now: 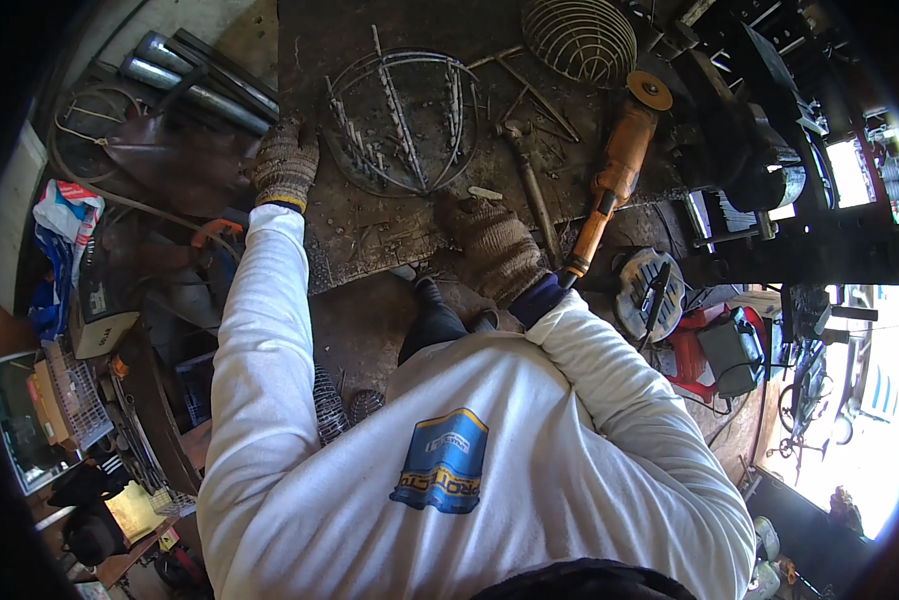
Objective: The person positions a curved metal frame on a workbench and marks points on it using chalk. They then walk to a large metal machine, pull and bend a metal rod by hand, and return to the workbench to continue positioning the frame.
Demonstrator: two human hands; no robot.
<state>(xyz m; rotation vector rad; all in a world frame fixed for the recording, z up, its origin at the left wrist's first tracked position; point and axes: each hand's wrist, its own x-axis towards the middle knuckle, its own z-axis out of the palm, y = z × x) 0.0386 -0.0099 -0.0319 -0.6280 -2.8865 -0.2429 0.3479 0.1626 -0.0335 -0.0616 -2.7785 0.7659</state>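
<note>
My left hand [287, 168], in a brown knitted work glove, rests at the left edge of the dark metal worktable [355, 245], fingers stretched forward. Near the table's front edge is my right hand [498, 245], also gloved. Its fingers are curled, and whatever they may hold is hidden. A short pale stick [485, 193] lies just beyond them. Ahead, between my hands, is a round wire frame [475, 125] with rows of short rods across it. A hammer [532, 190] lies right of it, head away from me. Farther right rests an orange angle grinder [625, 155] with a tan disc.
A domed wire grille [580, 40] and a thin metal bar frame [540, 90] lie at the back. Metal tubes [200, 85] stand left. A vise-like dark machine [760, 160] is at right, with a red-and-grey case [725, 350] below. Metal bits litter the table.
</note>
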